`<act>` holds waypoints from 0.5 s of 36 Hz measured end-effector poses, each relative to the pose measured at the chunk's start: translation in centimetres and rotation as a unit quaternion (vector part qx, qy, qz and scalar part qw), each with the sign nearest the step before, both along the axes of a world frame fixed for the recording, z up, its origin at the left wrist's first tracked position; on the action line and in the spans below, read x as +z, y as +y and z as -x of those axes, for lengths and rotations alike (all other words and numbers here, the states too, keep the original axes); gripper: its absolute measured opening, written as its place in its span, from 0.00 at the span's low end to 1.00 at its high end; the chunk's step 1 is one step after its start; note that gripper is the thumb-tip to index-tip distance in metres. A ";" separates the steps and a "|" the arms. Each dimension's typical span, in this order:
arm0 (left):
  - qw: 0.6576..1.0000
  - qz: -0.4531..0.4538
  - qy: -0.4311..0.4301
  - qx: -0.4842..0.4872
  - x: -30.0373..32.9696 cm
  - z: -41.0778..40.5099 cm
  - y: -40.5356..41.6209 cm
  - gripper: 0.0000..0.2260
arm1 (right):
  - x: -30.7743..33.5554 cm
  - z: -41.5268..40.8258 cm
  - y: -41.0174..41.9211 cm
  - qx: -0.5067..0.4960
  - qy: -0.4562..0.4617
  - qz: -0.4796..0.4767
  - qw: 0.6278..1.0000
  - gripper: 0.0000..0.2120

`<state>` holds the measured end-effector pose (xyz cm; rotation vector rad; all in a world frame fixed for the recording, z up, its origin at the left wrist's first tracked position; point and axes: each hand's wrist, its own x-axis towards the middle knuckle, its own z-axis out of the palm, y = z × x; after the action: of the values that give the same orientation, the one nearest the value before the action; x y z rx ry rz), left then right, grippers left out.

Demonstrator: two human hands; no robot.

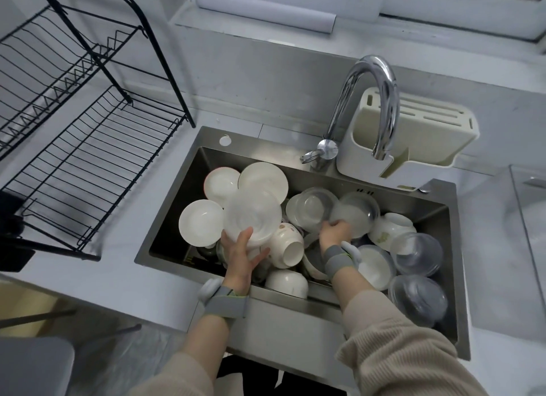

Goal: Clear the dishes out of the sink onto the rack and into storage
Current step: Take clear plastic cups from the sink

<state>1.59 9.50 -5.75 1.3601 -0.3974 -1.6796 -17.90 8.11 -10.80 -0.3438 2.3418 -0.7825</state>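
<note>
Translucent plate (252,215), gripped by left hand (239,255): lift clear before right hand (335,231), fingers curled on clear bowl (354,214), pulls.

A home kitchen, plainly: steel sink (443,218) sunk into a pale surface (133,277), heaped with white plates and clear bowls around both grips; curved chrome tap (381,79) beyond the right grip; black wire dish rack (88,159) off past the left grip; cream knife block (413,129) behind the tap, under a window sill
</note>
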 end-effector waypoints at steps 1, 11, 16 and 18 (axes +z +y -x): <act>1.000 -0.001 -0.001 -0.001 0.1 0.1 0.1 0.25 | 0.1 0.0 0.1 0.004 -0.002 -0.001 1.000 0.11; 1.000 -0.012 0.004 -0.025 0.5 1.4 0.7 0.27 | 2.3 0.8 1.2 0.093 0.065 -0.113 0.987 0.14; 0.999 -0.018 0.005 -0.038 0.3 1.9 0.9 0.28 | 2.6 2.1 2.1 0.009 0.024 -0.026 0.999 0.13; 0.999 -0.016 -0.001 -0.039 0.2 2.2 1.0 0.29 | 3.0 2.2 2.2 -0.031 0.009 0.071 0.997 0.10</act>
<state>-0.64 10.46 -5.51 1.3848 -0.4307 -1.7557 -20.13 10.27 -7.84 -0.3415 2.3285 -0.9837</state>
